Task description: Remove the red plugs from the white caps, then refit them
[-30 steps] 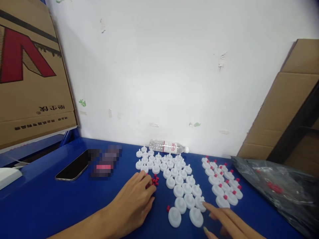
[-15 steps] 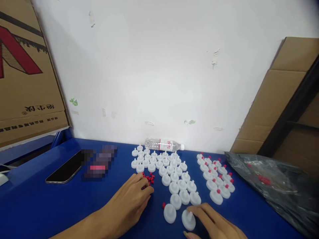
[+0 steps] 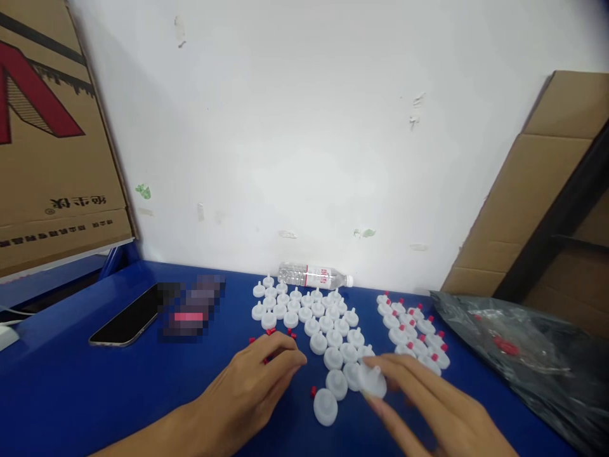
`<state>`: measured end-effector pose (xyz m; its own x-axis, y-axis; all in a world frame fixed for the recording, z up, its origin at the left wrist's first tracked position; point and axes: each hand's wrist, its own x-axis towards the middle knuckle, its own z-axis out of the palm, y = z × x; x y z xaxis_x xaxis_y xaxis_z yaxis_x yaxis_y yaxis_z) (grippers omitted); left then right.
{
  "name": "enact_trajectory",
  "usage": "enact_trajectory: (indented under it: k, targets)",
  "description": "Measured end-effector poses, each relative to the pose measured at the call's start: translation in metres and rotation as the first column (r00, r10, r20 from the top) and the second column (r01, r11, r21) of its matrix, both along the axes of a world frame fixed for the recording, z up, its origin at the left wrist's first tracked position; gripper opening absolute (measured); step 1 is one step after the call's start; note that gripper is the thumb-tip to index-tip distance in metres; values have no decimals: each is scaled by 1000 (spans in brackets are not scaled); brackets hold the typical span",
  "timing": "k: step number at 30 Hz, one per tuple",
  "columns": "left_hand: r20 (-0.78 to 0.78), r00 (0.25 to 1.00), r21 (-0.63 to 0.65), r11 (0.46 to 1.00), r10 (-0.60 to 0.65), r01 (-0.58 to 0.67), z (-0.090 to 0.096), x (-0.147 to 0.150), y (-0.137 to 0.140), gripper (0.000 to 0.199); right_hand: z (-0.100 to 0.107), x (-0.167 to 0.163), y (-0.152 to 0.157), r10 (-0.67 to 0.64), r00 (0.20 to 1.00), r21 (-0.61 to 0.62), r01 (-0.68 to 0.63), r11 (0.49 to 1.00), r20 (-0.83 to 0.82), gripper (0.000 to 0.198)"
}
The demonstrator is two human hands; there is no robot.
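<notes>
My right hand (image 3: 428, 397) pinches a white nozzle cap (image 3: 372, 381) between thumb and fingers, its spout pointing up. It is held just in front of a cluster of several similar white nozzle caps (image 3: 318, 343) standing on the blue table. My left hand (image 3: 261, 374) is curled with its fingertips together, beside small red tips (image 3: 291, 333) that it partly covers. Whatever its fingers hold, if anything, is hidden. Between the hands, one white nozzle cap (image 3: 325, 407) stands at the near end of the cluster, and a single red tip (image 3: 313, 391) lies behind it.
White caps with red tips fitted (image 3: 397, 322) stand in a group at the right. Beyond them lies a dark plastic bag (image 3: 523, 349). A clear bottle (image 3: 314, 277) rests against the wall. A phone (image 3: 126, 317) lies at the left, near a cardboard box (image 3: 57, 158).
My right hand has closed on the near white nozzle cap, lifted it and carried it forward. My left hand has shifted slightly right, and the red tips around it lie differently.
</notes>
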<state>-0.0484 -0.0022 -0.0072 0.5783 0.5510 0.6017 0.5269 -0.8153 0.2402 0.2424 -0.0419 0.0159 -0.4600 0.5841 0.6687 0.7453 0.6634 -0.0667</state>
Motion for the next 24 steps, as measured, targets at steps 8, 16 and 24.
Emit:
enact_trajectory:
  k: [8,16,24]
  targets:
    - [103,992,-36,996,-75,79,1,1,4,26,30,-37,20,113,990,-234,-130,963,-88,19]
    - [187,971,93,987,-148,132,0,-3,2,43,3,-50,30,152,979,111,-168,980,139,30]
    - [268,943,14,979,-198,202,4,3,0,33,-2,-54,23,241,970,152,-233,961,-37,24]
